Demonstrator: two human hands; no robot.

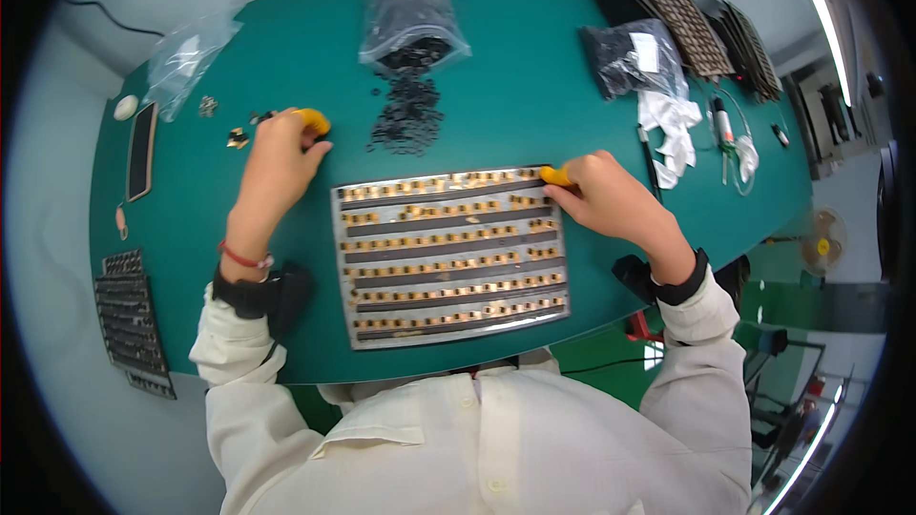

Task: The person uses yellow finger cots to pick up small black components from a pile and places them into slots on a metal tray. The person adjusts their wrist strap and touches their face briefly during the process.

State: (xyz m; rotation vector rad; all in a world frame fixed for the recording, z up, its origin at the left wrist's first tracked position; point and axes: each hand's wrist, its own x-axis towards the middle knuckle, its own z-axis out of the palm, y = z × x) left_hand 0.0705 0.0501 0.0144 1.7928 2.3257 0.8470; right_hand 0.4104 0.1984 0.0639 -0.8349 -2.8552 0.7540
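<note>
A metal tray (345, 272) with several rows of small gold-coloured parts lies in front of me on the green table (515, 105). My right hand (611, 198) rests at the tray's upper right corner, closed on a yellow-handled tool (554, 175). My left hand (279, 157) is left of the tray's top, gripping another yellow-handled tool (313, 119) whose tip points at a few loose gold parts (238, 137). A pile of small black rings (408, 113) lies just right of my left hand.
An open bag of black rings (410, 17) sits at the back centre, another dark bag (634, 57) at the right, a clear bag (186, 62) at the left. White gloves (673, 124), stacked trays (682, 14), a phone (142, 151) and a dark tray (129, 319) surround the work area.
</note>
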